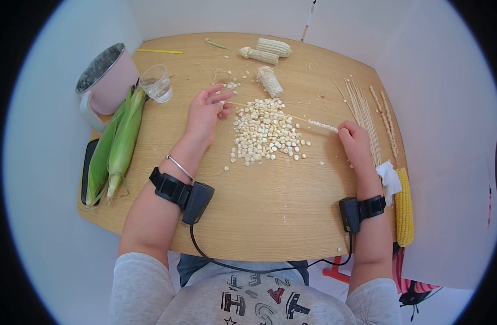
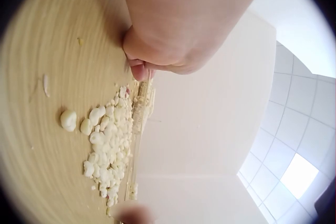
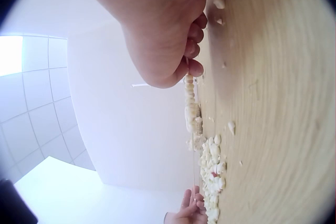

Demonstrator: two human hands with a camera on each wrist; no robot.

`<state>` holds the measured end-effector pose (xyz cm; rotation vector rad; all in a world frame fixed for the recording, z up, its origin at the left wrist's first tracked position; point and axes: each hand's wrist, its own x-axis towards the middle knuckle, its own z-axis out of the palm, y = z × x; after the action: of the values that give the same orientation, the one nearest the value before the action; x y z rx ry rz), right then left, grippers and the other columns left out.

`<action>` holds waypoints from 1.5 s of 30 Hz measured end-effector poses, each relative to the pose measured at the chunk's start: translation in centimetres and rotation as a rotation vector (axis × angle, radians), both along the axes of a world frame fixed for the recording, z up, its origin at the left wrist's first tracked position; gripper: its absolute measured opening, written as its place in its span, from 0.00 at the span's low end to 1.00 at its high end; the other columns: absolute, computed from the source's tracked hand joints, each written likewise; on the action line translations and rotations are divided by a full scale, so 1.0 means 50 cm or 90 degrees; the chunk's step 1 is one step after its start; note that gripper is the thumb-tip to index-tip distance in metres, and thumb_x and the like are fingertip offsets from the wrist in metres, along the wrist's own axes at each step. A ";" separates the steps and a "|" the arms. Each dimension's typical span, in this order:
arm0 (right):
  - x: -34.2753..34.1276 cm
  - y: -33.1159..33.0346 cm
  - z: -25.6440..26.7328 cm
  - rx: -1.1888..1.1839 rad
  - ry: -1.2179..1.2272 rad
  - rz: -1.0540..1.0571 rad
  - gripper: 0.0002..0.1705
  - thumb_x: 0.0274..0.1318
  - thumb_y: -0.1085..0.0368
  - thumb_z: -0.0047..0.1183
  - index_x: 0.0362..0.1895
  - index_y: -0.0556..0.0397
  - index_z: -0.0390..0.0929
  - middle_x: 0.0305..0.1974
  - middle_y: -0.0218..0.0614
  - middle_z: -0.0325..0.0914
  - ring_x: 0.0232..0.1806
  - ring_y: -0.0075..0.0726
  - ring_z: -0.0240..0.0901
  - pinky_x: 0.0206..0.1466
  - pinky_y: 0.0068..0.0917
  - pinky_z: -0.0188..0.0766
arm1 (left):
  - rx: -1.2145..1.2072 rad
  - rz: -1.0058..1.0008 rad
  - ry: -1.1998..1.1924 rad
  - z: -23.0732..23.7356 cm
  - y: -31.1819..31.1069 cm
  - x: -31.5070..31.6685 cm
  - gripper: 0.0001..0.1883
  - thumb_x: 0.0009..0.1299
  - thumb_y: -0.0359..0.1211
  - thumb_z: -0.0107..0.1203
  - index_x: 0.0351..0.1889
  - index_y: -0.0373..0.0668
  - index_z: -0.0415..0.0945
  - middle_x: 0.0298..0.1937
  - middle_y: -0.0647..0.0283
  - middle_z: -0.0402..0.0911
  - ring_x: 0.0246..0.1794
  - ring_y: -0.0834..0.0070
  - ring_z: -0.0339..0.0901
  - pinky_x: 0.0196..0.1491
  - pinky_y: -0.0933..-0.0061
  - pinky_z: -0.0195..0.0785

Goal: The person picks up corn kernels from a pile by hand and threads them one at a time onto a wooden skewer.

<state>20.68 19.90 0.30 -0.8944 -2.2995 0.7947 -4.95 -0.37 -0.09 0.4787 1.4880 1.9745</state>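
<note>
My right hand (image 1: 355,143) grips a thin wooden skewer (image 1: 295,116) by its right end, its fingers curled beside a short row of threaded white corn kernels (image 1: 322,126). The bare part of the skewer slants left over a heap of loose kernels (image 1: 265,135). At its far tip, my left hand (image 1: 203,114) pinches a pale corn kernel (image 1: 222,103) between thumb and fingers, the other fingers partly spread. In the right wrist view the threaded kernels (image 3: 189,90) run out below the curled fingers. The left wrist view hides most of the left fingertips behind the hand (image 2: 173,40).
Stripped cobs (image 1: 269,81) lie behind the heap. Several bare skewers (image 1: 362,111), two kernel-filled skewers (image 1: 388,122), a tissue (image 1: 389,179) and a yellow corn cob (image 1: 404,208) lie right. Left are a pink pot (image 1: 110,81), a glass (image 1: 157,86) and green husked corn (image 1: 124,143).
</note>
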 end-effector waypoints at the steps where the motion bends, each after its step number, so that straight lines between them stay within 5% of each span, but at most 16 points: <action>1: 0.000 0.000 0.000 -0.002 0.007 0.004 0.10 0.43 0.65 0.43 0.23 0.58 0.74 0.16 0.41 0.68 0.20 0.34 0.65 0.26 0.28 0.61 | -0.015 0.024 0.008 0.000 0.001 0.001 0.22 0.59 0.16 0.41 0.54 0.33 0.60 0.45 0.53 0.72 0.37 0.72 0.73 0.38 0.79 0.70; 8: -0.001 0.001 0.001 0.004 -0.004 0.003 0.10 0.42 0.64 0.43 0.22 0.58 0.73 0.16 0.40 0.68 0.19 0.34 0.65 0.25 0.28 0.60 | 0.008 0.054 -0.064 -0.007 0.000 -0.012 0.17 0.56 0.15 0.42 0.45 0.33 0.61 0.39 0.55 0.70 0.38 0.68 0.73 0.40 0.74 0.73; 45: 0.000 0.004 -0.006 -0.013 0.011 0.007 0.10 0.42 0.64 0.43 0.22 0.58 0.73 0.16 0.39 0.68 0.19 0.31 0.65 0.25 0.27 0.60 | 0.000 -0.015 -0.071 0.003 -0.004 -0.006 0.13 0.63 0.20 0.43 0.46 0.29 0.66 0.40 0.53 0.74 0.39 0.69 0.76 0.41 0.77 0.73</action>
<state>20.70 20.10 0.00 -0.8818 -2.2876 0.8279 -5.27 -0.57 0.07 0.3775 1.4076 1.9504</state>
